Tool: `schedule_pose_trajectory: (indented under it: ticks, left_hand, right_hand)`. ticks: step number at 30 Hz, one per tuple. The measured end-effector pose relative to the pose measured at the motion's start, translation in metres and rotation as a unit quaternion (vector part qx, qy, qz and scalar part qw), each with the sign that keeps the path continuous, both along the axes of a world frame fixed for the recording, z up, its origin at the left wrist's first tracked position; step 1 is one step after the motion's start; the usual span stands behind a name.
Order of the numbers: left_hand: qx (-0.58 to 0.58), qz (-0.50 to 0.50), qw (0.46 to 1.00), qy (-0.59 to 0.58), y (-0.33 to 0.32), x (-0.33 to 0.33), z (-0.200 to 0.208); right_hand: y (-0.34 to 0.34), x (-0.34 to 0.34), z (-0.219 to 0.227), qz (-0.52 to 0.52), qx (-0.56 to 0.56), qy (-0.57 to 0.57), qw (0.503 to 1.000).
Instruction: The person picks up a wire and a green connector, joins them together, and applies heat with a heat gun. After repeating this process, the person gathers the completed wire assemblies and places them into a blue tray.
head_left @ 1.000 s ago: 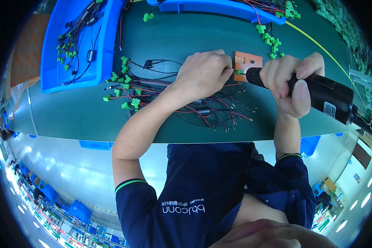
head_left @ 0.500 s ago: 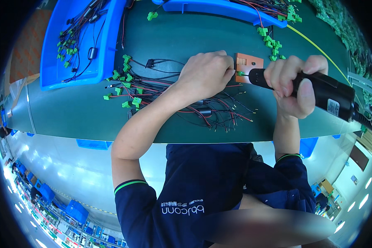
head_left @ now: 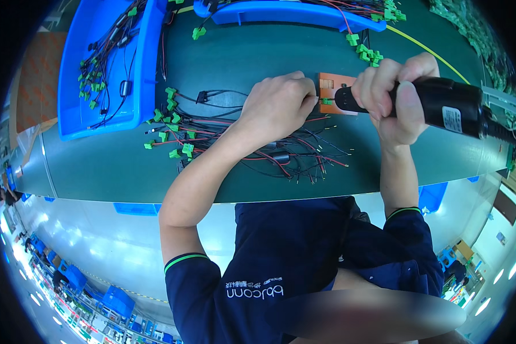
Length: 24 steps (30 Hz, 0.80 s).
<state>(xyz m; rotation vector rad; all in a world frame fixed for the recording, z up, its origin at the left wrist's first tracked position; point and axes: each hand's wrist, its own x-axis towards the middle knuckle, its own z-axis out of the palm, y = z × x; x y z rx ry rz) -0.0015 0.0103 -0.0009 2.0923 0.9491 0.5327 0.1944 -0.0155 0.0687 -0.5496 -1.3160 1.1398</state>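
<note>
A corded black electric screwdriver lies in my right hand, fingers wrapped round its body. Its front end points left at a small green terminal connector on an orange fixture block. My left hand is closed in a pinch at the connector's left side; what its fingertips hold is hidden. Under and beside the left forearm lies a bundle of black and red cables, with green connectors at the left end and bare wire ends at the right.
A blue tray with more cables stands at the left, and another blue tray lies along the far side. Loose green connectors hang near its right end. Clear plastic bags of green pieces are at the far right.
The screwdriver and my right hand have shifted slightly left, its front now covering more of the orange block. My left hand stays pinched beside the connector. The whole view has shifted slightly.
</note>
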Motion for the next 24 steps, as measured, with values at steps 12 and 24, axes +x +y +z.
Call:
schedule_pose_trajectory:
  ticks: [12, 24]
  left_hand:
    - [-0.040, -0.010, 0.998, 0.040, -0.010, 0.000, 0.016]
    - [0.044, 0.084, 0.994, -0.044, 0.035, -0.018, 0.046]
  right_hand:
    - [-0.015, -0.012, -0.001, -0.165, -0.003, -0.130, 0.978]
    - [-0.011, 0.117, -0.027, -0.183, -0.145, -0.174, 0.957]
